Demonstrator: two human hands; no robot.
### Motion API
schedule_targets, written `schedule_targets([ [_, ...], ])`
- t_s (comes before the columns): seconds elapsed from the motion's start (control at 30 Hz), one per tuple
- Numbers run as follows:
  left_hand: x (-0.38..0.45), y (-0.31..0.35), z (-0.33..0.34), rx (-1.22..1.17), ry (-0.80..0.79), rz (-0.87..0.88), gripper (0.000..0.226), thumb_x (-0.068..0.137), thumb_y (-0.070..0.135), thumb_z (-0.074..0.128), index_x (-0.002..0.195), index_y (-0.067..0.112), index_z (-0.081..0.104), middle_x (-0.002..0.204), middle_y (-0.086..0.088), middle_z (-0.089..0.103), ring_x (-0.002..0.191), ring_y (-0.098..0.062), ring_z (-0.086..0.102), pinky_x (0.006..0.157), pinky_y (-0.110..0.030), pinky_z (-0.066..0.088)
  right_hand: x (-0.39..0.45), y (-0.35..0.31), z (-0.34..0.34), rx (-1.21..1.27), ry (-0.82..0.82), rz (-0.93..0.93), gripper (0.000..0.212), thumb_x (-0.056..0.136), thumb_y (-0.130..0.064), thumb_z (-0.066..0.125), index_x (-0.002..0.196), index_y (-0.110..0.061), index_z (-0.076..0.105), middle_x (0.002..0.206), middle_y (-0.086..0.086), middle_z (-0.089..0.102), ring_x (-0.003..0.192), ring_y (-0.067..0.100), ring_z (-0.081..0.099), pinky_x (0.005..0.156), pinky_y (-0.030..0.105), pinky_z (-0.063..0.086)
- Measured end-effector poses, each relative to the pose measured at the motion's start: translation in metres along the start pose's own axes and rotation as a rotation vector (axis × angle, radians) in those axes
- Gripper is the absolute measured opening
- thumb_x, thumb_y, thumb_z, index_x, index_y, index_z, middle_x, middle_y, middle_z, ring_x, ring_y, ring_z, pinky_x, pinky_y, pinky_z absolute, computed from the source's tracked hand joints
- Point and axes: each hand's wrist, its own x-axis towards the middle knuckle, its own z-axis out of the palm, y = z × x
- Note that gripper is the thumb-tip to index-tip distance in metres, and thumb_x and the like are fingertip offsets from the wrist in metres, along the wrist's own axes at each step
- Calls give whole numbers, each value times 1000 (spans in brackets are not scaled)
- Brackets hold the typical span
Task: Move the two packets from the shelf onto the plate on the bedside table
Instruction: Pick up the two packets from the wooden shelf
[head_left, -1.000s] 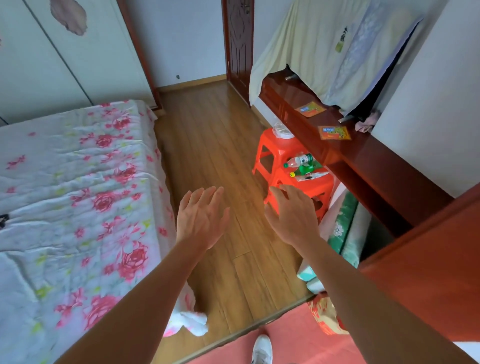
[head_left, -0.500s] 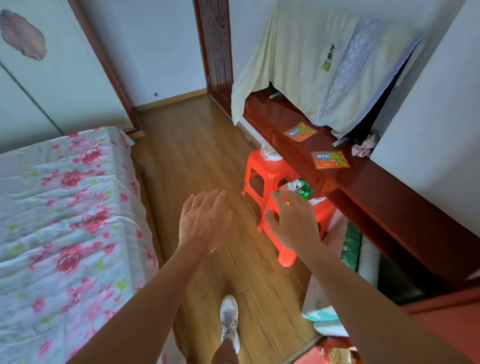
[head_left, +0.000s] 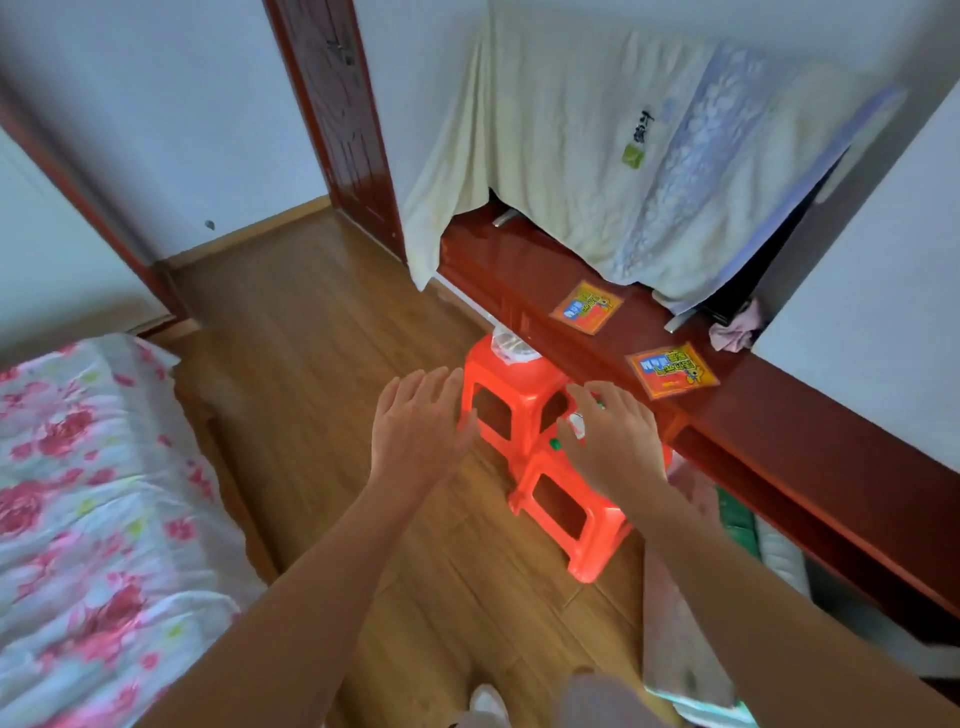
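Packets (head_left: 587, 306) (head_left: 671, 370) – orange, flat, apart on the red shelf (head_left: 779, 415)

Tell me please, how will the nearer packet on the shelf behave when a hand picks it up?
The nearer packet lies flat and thin on the shelf, so it is probably light and may flex. Its printed face looks glossy, so it could slip. The polished shelf suggests it would slide if pushed.

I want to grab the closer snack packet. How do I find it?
Look at the long dark red shelf along the right wall. Two orange packets lie flat on it. Yours is the nearer packet, just past the right hand; the other packet sits farther along, below the hanging cloth.
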Motion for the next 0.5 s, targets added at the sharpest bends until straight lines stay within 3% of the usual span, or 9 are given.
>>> schedule_targets([
  [0.27, 105, 12, 53, -67, -19, 188, 52, 87, 44, 49, 132, 18, 55, 132, -3, 63, 122, -24, 56, 106, -46, 39, 63, 32, 22, -55, -40, 177, 42, 88, -34, 62, 126, -17, 61, 126, 8, 63, 118, 32, 57, 100, 49, 43],
  [0.5, 214, 43, 103, -80, -67, 329, 51, 89, 43, 47, 132, 18, 56, 132, -3, 64, 122, -24, 56, 105, -45, 41, 135, 85, 47, -38, -5, 338, 41, 88, -32, 60, 126, -17, 62, 125, 10, 64, 117, 34, 58, 99, 48, 42],
])
